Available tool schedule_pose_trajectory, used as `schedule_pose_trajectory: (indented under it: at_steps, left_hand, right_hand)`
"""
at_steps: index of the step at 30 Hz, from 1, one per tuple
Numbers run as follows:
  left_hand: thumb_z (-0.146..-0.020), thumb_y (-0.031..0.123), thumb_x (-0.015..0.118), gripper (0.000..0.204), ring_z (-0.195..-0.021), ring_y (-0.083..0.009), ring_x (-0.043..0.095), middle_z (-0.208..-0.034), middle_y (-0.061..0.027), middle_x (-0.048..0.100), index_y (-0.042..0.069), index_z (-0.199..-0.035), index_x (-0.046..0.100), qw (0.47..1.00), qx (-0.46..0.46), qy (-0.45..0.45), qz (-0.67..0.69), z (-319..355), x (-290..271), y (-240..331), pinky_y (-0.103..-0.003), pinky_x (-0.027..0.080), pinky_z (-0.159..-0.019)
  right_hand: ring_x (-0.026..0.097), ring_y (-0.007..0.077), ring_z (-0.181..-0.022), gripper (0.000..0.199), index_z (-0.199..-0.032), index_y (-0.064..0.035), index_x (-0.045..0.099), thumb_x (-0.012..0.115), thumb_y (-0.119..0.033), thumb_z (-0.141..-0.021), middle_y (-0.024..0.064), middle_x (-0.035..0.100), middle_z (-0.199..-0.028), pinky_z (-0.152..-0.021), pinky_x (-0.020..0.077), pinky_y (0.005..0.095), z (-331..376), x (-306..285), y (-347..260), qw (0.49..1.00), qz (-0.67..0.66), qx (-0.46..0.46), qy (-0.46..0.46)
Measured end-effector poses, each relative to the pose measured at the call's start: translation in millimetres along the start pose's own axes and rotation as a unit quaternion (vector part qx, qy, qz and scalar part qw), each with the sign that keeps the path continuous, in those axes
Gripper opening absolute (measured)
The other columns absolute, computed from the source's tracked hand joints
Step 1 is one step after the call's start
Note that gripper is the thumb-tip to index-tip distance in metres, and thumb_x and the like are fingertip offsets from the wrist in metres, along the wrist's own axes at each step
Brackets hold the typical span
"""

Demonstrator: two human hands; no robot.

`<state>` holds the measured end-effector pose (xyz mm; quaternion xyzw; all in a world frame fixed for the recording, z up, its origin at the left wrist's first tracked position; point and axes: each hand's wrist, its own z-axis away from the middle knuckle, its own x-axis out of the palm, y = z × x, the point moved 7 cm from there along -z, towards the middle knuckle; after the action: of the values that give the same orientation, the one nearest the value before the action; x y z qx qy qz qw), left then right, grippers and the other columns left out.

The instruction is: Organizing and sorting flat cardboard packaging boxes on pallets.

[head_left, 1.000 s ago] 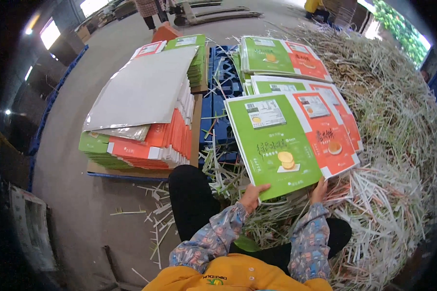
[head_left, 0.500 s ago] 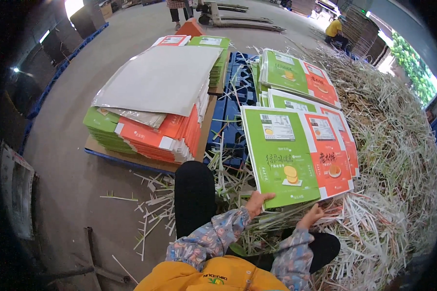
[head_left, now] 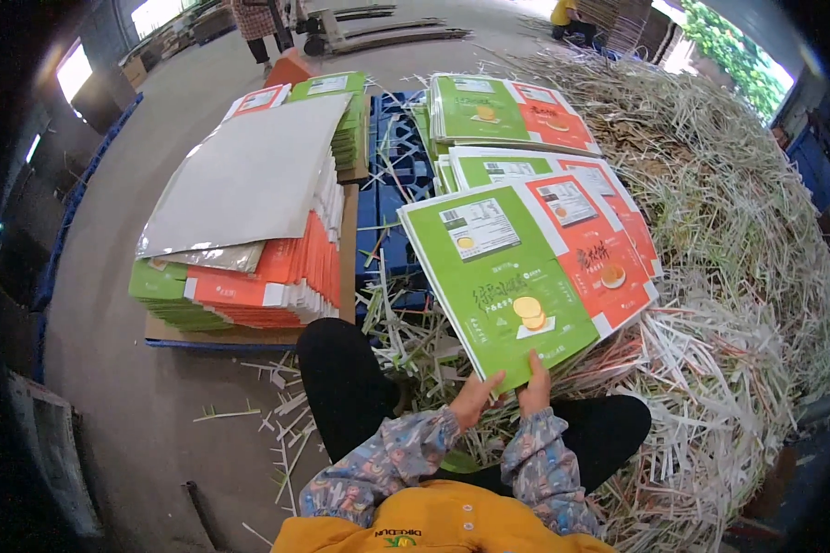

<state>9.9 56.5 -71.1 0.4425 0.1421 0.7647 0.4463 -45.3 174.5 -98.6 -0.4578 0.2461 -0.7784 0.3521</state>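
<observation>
A stack of printed card box sheets [head_left: 498, 304], green on the left and orange on the right, lies tilted before me on paper scraps. My left hand [head_left: 473, 402] grips its near left corner, thumb on top. Close beside it, my right hand [head_left: 534, 387] holds the near green edge with its fingers on the printed face; its other fingers are hidden. Behind are more sheets [head_left: 500, 164] of the same print, and beyond them another stack [head_left: 475, 103]. To the left, a tall pile of green and orange sheets [head_left: 258, 286] is topped with a plain white sheet [head_left: 249, 175].
A blue plastic pallet [head_left: 369, 221] runs between the piles. Shredded paper strips [head_left: 710, 387] heap up along the right. Far off stand a pallet jack [head_left: 378, 35], an orange wedge-shaped object [head_left: 291, 68], a person [head_left: 256, 28] and a crouching person [head_left: 570, 20].
My right hand has moved left and up onto the sheets' near edge, close to my left hand. The stack has turned slightly anticlockwise, and the whole view has shifted.
</observation>
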Motion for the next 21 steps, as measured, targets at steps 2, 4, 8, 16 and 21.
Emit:
schedule_pose_trajectory:
  at_steps: [2, 4, 8, 16, 21]
  left_hand:
    - [-0.085, 0.023, 0.049, 0.03, -0.068, -0.013, 0.054, -0.084, -0.0054, 0.055, 0.003, -0.108, 0.044, 0.999, -0.023, -0.029, 0.013, 1, -6, -9, -0.027, 0.049, -0.059]
    - [-0.086, 0.022, 0.048, 0.03, -0.065, -0.0128, 0.055, -0.083, -0.0061, 0.055, 0.003, -0.108, 0.043, 0.998, -0.035, -0.047, 0.034, 4, -11, -8, -0.026, 0.049, -0.058]
    - [-0.086, 0.021, 0.048, 0.028, -0.059, -0.0107, 0.053, -0.078, -0.0069, 0.056, 0.005, -0.107, 0.043, 0.997, -0.02, -0.075, -0.016, 0, -13, -3, -0.024, 0.048, -0.054]
    - [-0.083, 0.019, 0.053, 0.031, -0.047, -0.007, 0.045, -0.068, -0.0046, 0.053, 0.005, -0.107, 0.041, 0.995, -0.006, -0.095, -0.032, -7, -17, -4, -0.02, 0.038, -0.041]
    - [-0.083, 0.021, 0.054, 0.029, -0.046, -0.0072, 0.04, -0.064, -0.0024, 0.048, 0.004, -0.103, 0.043, 0.996, 0.005, -0.087, -0.026, -9, -16, -2, -0.021, 0.033, -0.04]
  right_hand:
    - [0.052, 0.0176, -0.09, 0.031, -0.108, -0.0008, 0.047, 0.049, -0.021, -0.085, 0.0064, 0.053, -0.103, -0.077, 0.0427, 0.0311, 0, 0, 2, 1.0, 0.009, 0.003, -0.005]
    - [0.052, 0.0166, -0.089, 0.03, -0.107, -0.001, 0.048, 0.048, -0.022, -0.086, 0.0054, 0.053, -0.1, -0.076, 0.0427, 0.03, -2, 3, 8, 0.999, 0.03, -0.007, -0.015]
    - [0.052, 0.0156, -0.086, 0.028, -0.102, -0.0014, 0.051, 0.048, -0.024, -0.086, 0.0046, 0.054, -0.096, -0.073, 0.0428, 0.0289, 4, 7, 2, 0.997, 0.065, -0.003, -0.033]
    - [0.053, 0.0178, -0.087, 0.032, -0.106, 0.0002, 0.049, 0.048, -0.025, -0.086, 0.0068, 0.054, -0.098, -0.073, 0.0435, 0.0309, 6, 13, 2, 0.999, 0.024, 0.032, -0.033]
    - [0.054, 0.0171, -0.085, 0.033, -0.106, -0.0008, 0.049, 0.049, -0.026, -0.085, 0.0066, 0.055, -0.097, -0.072, 0.044, 0.0308, -11, 2, 6, 0.999, 0.035, -0.015, -0.033]
